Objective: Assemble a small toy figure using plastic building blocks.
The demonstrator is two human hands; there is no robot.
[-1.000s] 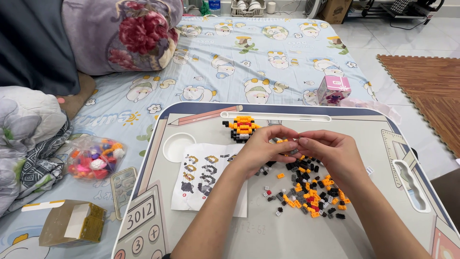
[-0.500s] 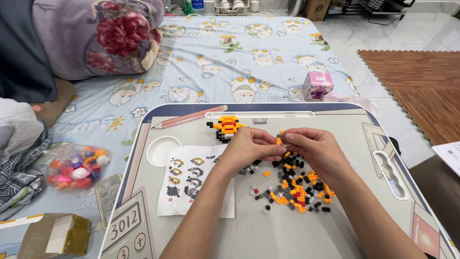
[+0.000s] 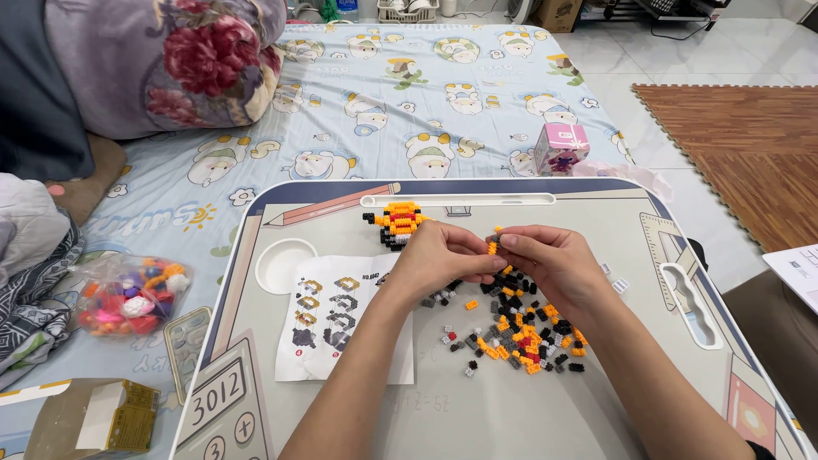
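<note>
Pinching a small orange brick piece (image 3: 492, 248) between both sets of fingertips, your left hand (image 3: 439, 255) and right hand (image 3: 550, 260) meet above the lap surface (image 3: 596, 409), each grip pressed together on it. Loose pile of orange, black, grey bricks (image 3: 520, 328) lies just below your hands. Part-built orange figure (image 3: 397, 223) sits behind the left hand, instruction sheet (image 3: 341, 319) to its left.
</note>
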